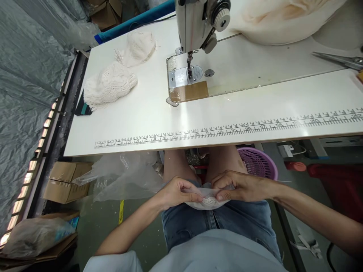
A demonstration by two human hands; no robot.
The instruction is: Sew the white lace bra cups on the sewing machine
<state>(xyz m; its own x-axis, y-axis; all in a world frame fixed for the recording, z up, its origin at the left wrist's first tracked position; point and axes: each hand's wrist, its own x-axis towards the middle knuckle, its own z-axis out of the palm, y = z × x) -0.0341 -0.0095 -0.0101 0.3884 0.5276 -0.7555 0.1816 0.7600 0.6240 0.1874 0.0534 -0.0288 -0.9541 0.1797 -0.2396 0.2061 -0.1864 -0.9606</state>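
Observation:
Over my lap, a piece of sheer white fabric with lace (210, 202) is stretched between both hands. My left hand (181, 192) pinches its left side between thumb and fingers. On the other side, my right hand (235, 185) is closed on the fabric, with the thumb near the lace patch. Both hands are below the table's front edge. Above them on the table stands a sewing machine (193, 26), its needle and presser foot over the metal plate. White lace pieces (109, 85) lie in a pile at the table's left, beside a thin white fabric piece (138, 48).
A printed ruler (227, 130) runs along the front of the white table (141, 117). Scissors (337, 59) and a pale fabric heap (283, 22) lie at the right. Below are a purple basket (262, 164), a cardboard box (64, 181) and a clear plastic bag (127, 175).

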